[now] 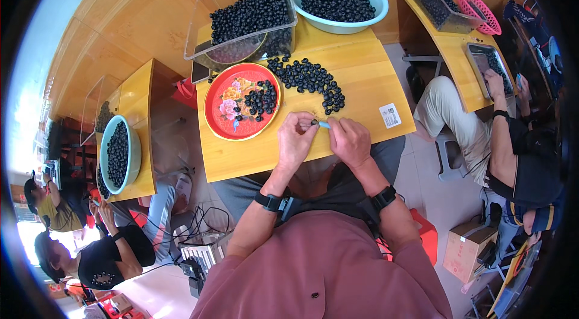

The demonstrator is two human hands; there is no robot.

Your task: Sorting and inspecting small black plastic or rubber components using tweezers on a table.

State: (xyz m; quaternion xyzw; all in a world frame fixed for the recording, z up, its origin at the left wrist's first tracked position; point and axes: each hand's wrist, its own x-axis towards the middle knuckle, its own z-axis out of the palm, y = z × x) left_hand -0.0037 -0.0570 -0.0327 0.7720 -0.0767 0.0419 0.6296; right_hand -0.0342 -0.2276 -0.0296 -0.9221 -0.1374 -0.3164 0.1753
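Note:
My left hand (295, 140) pinches a small dark round bead (314, 122) between thumb and fingertips, just over the table's near edge. Closed round a short light-blue tool (324, 125), my right hand (351, 142) holds its tip against or very close to the bead; the exact contact is too small to tell. Beyond my hands a curved band of loose dark beads (310, 75) lies on the yellow table (362, 69). To the left is a round red flowered tray (218, 91) with a gold rim and a cluster of beads in it.
At the back stand a clear plastic bin (282, 35) and a light-blue basin (338, 28), both holding many dark beads. A white label (389, 115) lies at the table's right. People work at side tables, with another blue basin (134, 162) on the left and a pink basket (490, 17) on the right.

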